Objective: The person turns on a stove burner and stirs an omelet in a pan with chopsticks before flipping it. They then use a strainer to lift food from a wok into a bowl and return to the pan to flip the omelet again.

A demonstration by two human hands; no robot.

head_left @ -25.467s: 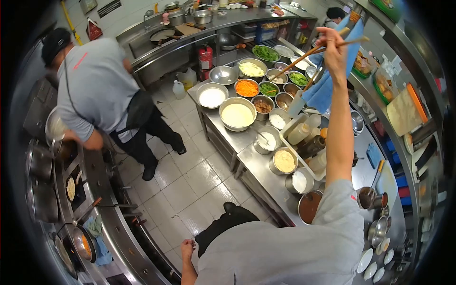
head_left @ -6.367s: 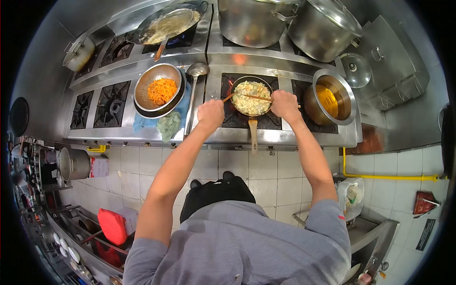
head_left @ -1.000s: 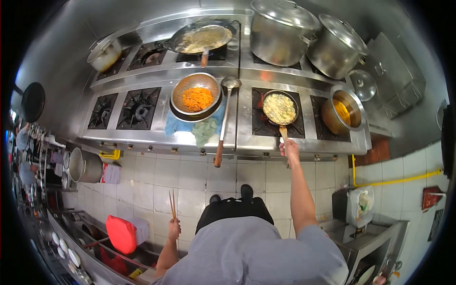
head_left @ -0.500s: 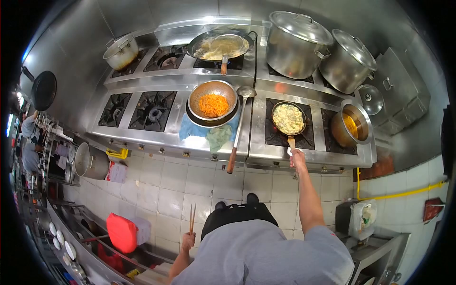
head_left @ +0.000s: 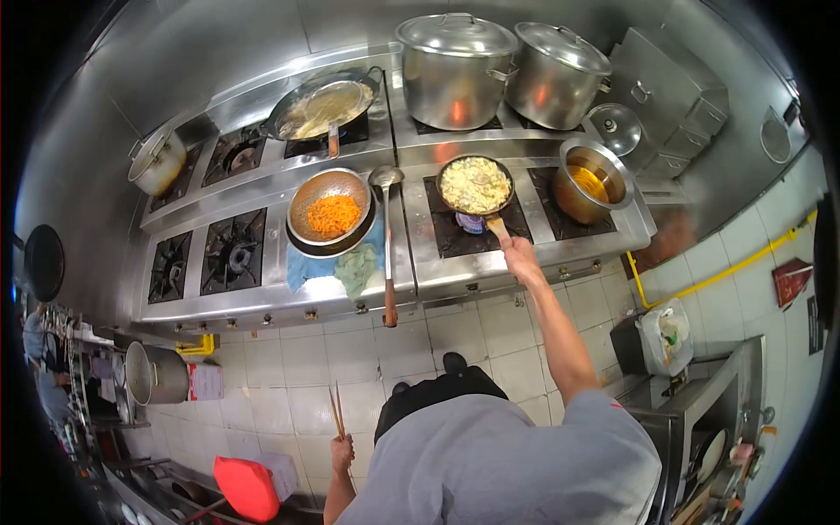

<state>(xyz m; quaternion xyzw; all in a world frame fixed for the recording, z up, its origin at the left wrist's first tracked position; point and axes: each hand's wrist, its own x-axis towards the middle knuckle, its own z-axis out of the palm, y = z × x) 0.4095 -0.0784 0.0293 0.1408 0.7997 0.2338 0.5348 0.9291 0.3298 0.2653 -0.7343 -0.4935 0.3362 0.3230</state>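
Note:
My right hand (head_left: 521, 256) is wrapped round the wooden handle of a frying pan (head_left: 475, 185) filled with a pale yellow egg-like mixture. The pan is over a burner with a blue flame (head_left: 471, 223) showing beneath it. My left hand (head_left: 343, 453), low beside my body, holds long chopsticks (head_left: 338, 411) pointing up. Left of the frying pan, a metal bowl (head_left: 306, 194) of orange shredded food rests on a dark pan, with blue and green cloths (head_left: 357, 269) below. A long-handled ladle (head_left: 388, 236) lies just right of the bowl.
Two lidded stockpots (head_left: 455, 83) stand at the back. A wok (head_left: 293, 103) holds a strainer at back left. A pot of orange liquid (head_left: 569, 197) is on the right. A red stool (head_left: 246, 488) and a bagged bin (head_left: 665, 337) stand on the floor. People are at far left.
The frying pan has been lifted and shifted back from its burner by my right hand, baring the flame. The view has turned, so the stove appears farther left. My left hand still holds the chopsticks.

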